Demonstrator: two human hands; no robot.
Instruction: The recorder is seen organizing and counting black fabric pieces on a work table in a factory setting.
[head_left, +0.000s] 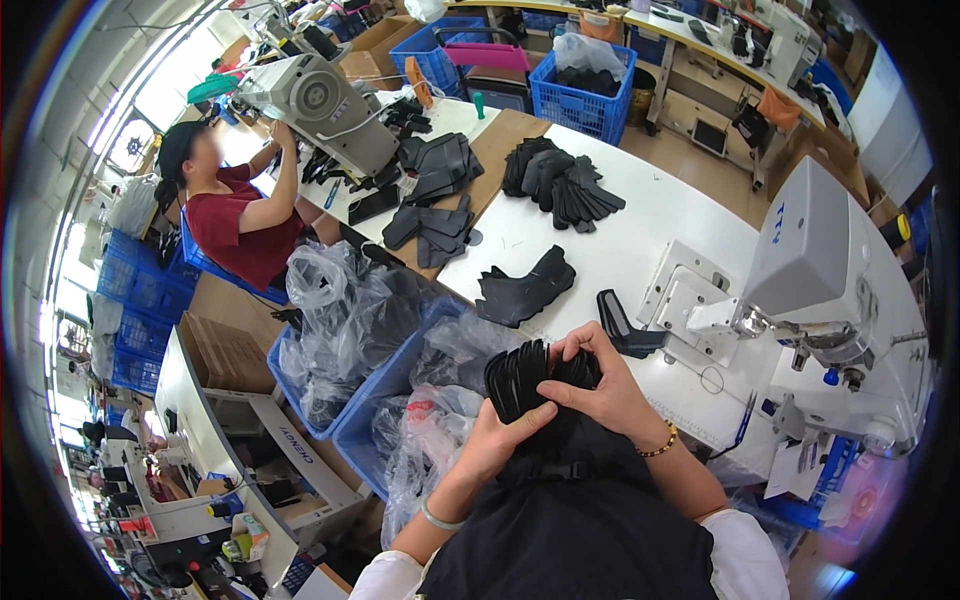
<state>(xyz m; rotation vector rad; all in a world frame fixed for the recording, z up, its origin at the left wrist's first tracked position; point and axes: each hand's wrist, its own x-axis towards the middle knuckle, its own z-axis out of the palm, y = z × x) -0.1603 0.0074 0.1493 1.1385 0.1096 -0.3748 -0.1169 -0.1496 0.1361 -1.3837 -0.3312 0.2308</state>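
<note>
Both hands meet just off the near edge of the white table (650,215), over the person's dark apron (570,520), and share a fanned stack (530,375) of thin black cut pieces. The left hand (500,435) comes up from below with its fingers curled under the stack and its thumb laid across the front, so it bears the weight. The right hand (600,385) arches over the top, fingers bent and closed on the upper edges, which holds the fan together so that single pieces can be told apart. A bead bracelet (660,443) sits on the right wrist and a pale band (437,517) on the left. On the table just beyond the hands lies a black boot-shaped piece (525,288), and beside it, nearer the sewing machine (820,270), a narrower black piece (625,325) rests at the edge of the machine's plate, within easy reach. Further back, toward the far edge, a heap of black pieces (560,180) is spread out. At the person's left, below the table edge, blue bins (385,385) lined with clear plastic bags (345,320) stand close by, low enough for parts to be lifted out or dropped in. Across the aisle another person in a red shirt (240,235) works at a second machine (320,105), with more black pieces laid along that brown table.
</note>
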